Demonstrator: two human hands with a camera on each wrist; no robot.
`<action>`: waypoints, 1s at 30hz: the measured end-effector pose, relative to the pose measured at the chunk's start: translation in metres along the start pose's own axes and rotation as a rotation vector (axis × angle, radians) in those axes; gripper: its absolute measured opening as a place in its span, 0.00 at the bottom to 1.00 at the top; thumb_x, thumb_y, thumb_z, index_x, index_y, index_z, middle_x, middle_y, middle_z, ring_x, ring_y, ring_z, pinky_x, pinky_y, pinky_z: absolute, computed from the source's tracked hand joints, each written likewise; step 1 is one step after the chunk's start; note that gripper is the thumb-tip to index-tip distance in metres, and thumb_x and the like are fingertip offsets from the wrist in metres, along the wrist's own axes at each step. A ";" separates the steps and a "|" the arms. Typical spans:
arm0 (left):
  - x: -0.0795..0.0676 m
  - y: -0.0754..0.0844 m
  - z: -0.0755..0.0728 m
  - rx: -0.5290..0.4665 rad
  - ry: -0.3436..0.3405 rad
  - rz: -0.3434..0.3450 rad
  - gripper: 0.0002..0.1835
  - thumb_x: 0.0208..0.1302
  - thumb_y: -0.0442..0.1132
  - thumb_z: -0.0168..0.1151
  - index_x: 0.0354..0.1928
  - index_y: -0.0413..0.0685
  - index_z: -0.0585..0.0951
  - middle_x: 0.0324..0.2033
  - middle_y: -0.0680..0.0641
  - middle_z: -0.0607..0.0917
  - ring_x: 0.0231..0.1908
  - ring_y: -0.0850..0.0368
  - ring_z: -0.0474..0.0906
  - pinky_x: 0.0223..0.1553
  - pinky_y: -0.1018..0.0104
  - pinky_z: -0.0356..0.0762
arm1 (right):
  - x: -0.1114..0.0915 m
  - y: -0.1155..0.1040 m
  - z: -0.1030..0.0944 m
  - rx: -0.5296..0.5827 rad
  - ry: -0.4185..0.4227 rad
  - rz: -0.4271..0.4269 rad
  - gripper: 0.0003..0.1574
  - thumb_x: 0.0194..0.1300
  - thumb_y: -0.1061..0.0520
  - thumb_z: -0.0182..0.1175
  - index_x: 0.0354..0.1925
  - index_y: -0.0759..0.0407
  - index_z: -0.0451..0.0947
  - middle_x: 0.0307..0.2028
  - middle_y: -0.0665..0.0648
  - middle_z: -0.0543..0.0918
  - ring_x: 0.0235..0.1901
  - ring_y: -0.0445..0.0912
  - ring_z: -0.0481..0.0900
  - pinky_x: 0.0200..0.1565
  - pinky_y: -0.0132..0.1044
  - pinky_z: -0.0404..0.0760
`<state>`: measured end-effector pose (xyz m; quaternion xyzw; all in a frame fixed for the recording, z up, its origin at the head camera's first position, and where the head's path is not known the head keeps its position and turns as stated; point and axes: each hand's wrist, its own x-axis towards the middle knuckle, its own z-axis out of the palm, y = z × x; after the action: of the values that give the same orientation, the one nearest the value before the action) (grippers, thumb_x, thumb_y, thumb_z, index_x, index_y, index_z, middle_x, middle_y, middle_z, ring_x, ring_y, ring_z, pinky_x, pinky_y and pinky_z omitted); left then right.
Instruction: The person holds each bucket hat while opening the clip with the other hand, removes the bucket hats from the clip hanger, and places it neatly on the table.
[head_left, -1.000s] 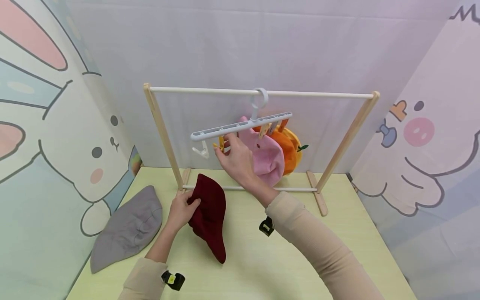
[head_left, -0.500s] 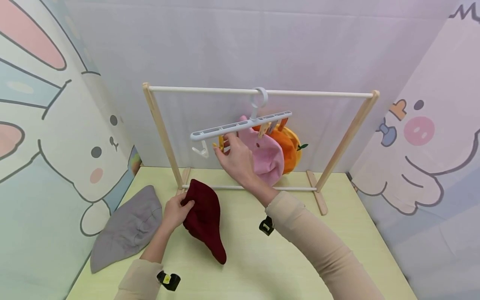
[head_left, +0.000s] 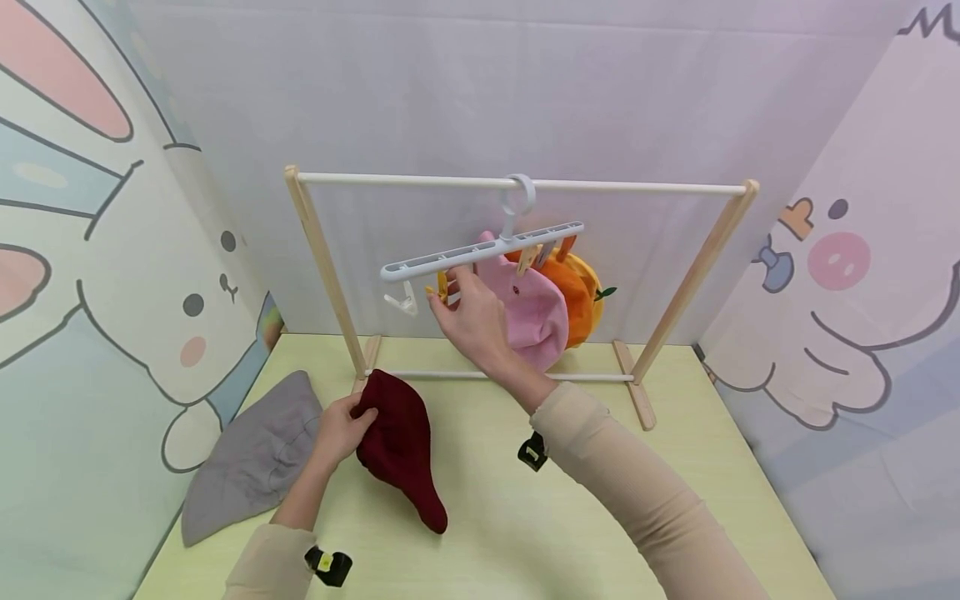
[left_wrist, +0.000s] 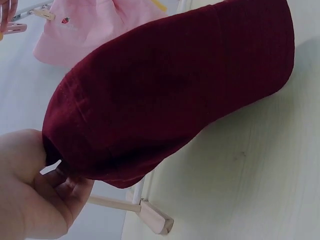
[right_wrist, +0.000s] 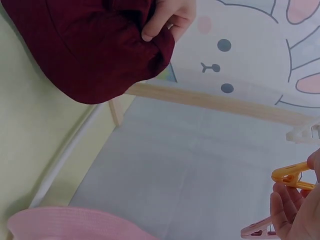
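My left hand grips the edge of a dark red hat, which hangs from the fingers over the table. In the left wrist view its broad stitched brim extends to the right. My right hand is raised under the left half of a pale clip hanger, pinching a yellow clip between thumb and fingers. Nothing is in that clip's mouth. Further left along the hanger dangles a white clip. A pink hat and an orange hat hang from the right half.
A wooden-ended rack with a white top rail carries the hanger. Behind the orange hat, a yellow hat shows partly. The grey bucket hat lies at the table's left. Printed cloth walls enclose the table.
My left hand has moved left and slightly towards me, and the dark red hat has swung lower with it. The right hand has stayed at the yellow clip.
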<state>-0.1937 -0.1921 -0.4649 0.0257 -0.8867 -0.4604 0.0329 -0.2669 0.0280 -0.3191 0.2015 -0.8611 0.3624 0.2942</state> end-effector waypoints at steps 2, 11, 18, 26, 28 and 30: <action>0.001 -0.002 -0.001 0.011 0.001 -0.006 0.11 0.60 0.34 0.57 0.43 0.40 0.81 0.38 0.40 0.84 0.33 0.55 0.79 0.32 0.66 0.73 | 0.000 0.000 0.000 0.000 -0.002 0.001 0.16 0.57 0.50 0.62 0.39 0.55 0.70 0.30 0.50 0.81 0.25 0.40 0.81 0.27 0.34 0.77; 0.000 -0.014 -0.004 0.039 -0.004 -0.019 0.11 0.60 0.34 0.57 0.42 0.37 0.81 0.35 0.39 0.84 0.30 0.56 0.79 0.30 0.67 0.73 | 0.000 -0.001 -0.001 0.002 -0.004 0.004 0.16 0.57 0.51 0.62 0.39 0.55 0.71 0.30 0.51 0.81 0.25 0.40 0.81 0.26 0.33 0.77; 0.000 -0.021 -0.005 0.067 0.001 -0.038 0.11 0.60 0.34 0.57 0.42 0.37 0.81 0.36 0.38 0.84 0.33 0.53 0.79 0.31 0.67 0.73 | 0.000 -0.001 0.000 0.005 -0.003 0.000 0.16 0.57 0.51 0.62 0.40 0.56 0.70 0.30 0.51 0.81 0.24 0.40 0.80 0.26 0.32 0.77; 0.001 -0.031 -0.007 0.123 -0.002 -0.048 0.10 0.60 0.35 0.57 0.38 0.36 0.80 0.35 0.38 0.83 0.32 0.51 0.79 0.30 0.64 0.73 | 0.000 -0.001 -0.001 0.010 -0.005 0.004 0.16 0.57 0.51 0.62 0.40 0.55 0.70 0.29 0.51 0.81 0.25 0.40 0.80 0.26 0.32 0.76; 0.000 -0.033 -0.007 0.138 0.001 -0.058 0.10 0.60 0.36 0.57 0.39 0.36 0.80 0.35 0.37 0.83 0.32 0.49 0.79 0.29 0.64 0.73 | 0.000 -0.001 -0.001 0.010 -0.006 0.004 0.16 0.57 0.51 0.62 0.40 0.55 0.70 0.29 0.51 0.81 0.25 0.40 0.80 0.26 0.32 0.76; -0.001 -0.035 -0.008 0.154 0.005 -0.067 0.11 0.60 0.37 0.57 0.39 0.36 0.80 0.35 0.37 0.83 0.32 0.49 0.79 0.29 0.64 0.73 | 0.000 -0.001 -0.001 0.009 -0.006 0.005 0.16 0.57 0.51 0.62 0.40 0.55 0.70 0.29 0.51 0.81 0.25 0.40 0.80 0.26 0.32 0.76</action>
<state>-0.1919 -0.2183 -0.4892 0.0592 -0.9181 -0.3915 0.0178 -0.2656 0.0279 -0.3180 0.2019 -0.8607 0.3666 0.2899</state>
